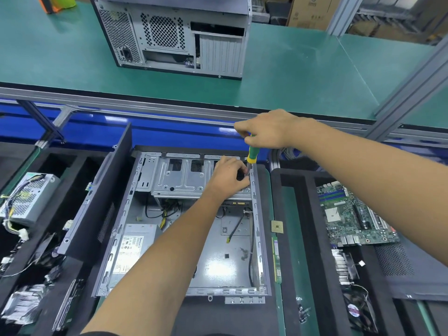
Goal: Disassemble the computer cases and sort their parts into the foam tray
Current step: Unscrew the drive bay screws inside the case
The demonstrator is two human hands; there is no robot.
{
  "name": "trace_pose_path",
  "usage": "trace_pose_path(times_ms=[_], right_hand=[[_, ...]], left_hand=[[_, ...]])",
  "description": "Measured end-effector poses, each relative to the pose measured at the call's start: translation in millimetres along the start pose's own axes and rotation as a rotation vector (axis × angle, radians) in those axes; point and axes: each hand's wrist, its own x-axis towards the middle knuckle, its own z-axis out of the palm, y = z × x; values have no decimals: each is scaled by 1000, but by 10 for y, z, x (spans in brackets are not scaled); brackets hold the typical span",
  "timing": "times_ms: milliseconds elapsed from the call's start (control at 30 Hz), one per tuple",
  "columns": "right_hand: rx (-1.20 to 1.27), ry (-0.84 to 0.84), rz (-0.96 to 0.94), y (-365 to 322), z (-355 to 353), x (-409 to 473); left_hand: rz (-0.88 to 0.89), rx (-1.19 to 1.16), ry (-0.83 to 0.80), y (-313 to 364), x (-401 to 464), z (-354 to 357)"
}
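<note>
Green table [303, 76]: open computer case [145, 238] at near edge. Right hand [266, 129] gripped screwdriver [252, 155] upright at case's far right corner; left hand [229, 177], fingers curled, pinched beside shaft.

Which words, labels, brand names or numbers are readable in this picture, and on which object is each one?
No text is readable.
White label on the power supply inside the open case: printed lines, too small and blurred.
Cardboard box behind the far bench: a logo and marks, blurred.
Motherboard in the right foam tray: a white sticker, too small.
Fan sticker at the lower right: blurred.
RAM stick label: too small.
</note>
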Motion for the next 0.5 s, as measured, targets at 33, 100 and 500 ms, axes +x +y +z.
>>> trace_pose_path(times_ms=[33, 100, 500], right_hand=[[96, -20, 25, 9, -7, -2], [238, -32, 49, 22, 3, -7], [190, -32, -34, -20, 52, -10]], left_hand=[[0, -2, 4, -1, 1, 1], [6, -3, 9, -10, -1, 2], [12, 0, 22, -3, -13, 11]])
